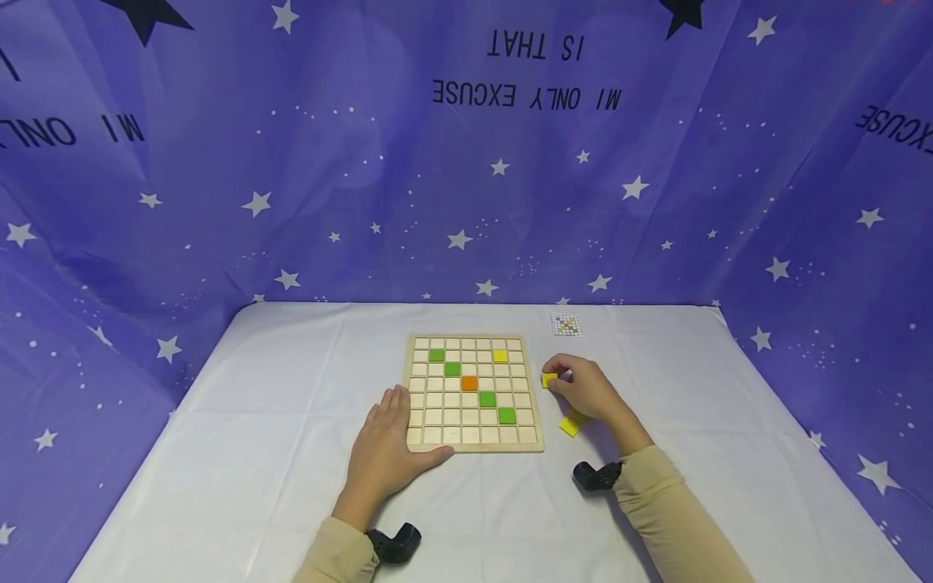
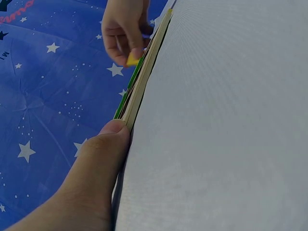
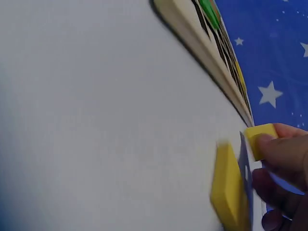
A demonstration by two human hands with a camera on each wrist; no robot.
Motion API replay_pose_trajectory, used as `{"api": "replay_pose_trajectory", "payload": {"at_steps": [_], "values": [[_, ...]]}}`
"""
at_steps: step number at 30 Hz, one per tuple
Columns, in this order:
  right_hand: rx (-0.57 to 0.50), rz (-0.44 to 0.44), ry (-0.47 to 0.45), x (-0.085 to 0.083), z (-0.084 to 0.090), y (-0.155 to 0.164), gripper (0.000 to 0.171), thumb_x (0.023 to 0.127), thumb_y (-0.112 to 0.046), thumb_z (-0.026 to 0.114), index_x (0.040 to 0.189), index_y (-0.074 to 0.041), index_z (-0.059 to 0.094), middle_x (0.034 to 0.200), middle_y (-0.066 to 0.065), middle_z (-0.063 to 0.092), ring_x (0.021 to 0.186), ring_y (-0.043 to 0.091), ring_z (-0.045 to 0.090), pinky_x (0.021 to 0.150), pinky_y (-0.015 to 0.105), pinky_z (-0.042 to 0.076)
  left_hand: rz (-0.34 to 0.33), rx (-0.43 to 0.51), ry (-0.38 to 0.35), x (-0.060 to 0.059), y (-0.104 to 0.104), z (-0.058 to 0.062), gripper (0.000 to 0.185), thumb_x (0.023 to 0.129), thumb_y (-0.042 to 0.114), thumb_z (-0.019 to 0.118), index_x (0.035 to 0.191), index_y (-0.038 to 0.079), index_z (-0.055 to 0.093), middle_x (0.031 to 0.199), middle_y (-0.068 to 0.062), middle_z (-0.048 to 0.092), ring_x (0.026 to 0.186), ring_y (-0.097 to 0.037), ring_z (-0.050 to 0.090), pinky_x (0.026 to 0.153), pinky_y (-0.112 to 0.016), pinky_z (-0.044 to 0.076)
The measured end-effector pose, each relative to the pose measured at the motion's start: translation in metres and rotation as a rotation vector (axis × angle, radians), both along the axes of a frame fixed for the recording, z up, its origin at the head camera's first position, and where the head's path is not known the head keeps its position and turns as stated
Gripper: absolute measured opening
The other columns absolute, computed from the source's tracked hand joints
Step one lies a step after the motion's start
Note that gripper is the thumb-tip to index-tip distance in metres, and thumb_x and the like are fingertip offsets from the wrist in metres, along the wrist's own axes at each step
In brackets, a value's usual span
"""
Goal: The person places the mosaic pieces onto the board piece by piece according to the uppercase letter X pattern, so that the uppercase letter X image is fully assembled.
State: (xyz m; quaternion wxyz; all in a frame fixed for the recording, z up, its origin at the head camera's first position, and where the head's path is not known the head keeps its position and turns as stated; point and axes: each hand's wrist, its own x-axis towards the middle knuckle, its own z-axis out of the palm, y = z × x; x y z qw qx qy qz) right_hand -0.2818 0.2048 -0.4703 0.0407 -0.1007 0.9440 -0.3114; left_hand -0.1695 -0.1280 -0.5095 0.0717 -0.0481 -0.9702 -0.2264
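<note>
Right hand [image 1: 586, 391] pinches small yellow square tile [image 1: 549, 380] in its fingers just right of gridded wooden board [image 1: 474, 392], left hand [image 1: 385, 450] flat at board's corner; loose pinch risks a drop, stray nudge could shift seated tiles

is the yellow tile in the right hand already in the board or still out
Out. The right hand pinches the yellow tile just beside the board.

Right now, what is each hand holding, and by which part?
The right hand pinches a yellow tile by its edges at the fingertips. The left hand holds nothing, resting flat against the wooden board.
</note>
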Motion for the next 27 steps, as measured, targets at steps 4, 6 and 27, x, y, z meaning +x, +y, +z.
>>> {"api": "replay_pose_trajectory", "payload": {"at_steps": [4,6,27], "values": [[-0.108,-0.021,0.040,-0.001,-0.001,-0.018,0.015,0.093,-0.015,0.069,0.107,-0.020,0.068,0.104,0.001,0.070,0.085,0.017,0.061,0.074,0.029,0.052,-0.003,-0.002,-0.007,0.000,-0.001,0.000,0.132,0.067,0.090,0.057,0.155,-0.002,0.024,0.163,-0.016,0.026,0.153,-0.031,0.022,0.126,-0.047,0.021],[-0.155,-0.010,0.041,-0.002,-0.001,-0.029,0.016,0.094,-0.015,0.069,0.109,-0.019,0.068,0.104,0.001,0.070,0.084,0.017,0.061,0.072,0.029,0.053,-0.004,-0.002,-0.006,0.000,-0.001,0.000,0.132,0.067,0.090,0.057,0.155,-0.002,0.024,0.163,-0.016,0.025,0.153,-0.031,0.022,0.126,-0.047,0.021],[-0.102,0.046,0.113,-0.007,-0.009,-0.098,0.018,0.093,-0.020,0.071,0.111,-0.023,0.072,0.110,-0.004,0.070,0.104,0.017,0.066,0.095,0.041,0.055,0.001,-0.003,0.003,0.000,-0.001,0.000,0.130,0.068,0.087,0.061,0.154,-0.003,0.025,0.162,-0.017,0.027,0.153,-0.031,0.024,0.125,-0.047,0.023]]}}
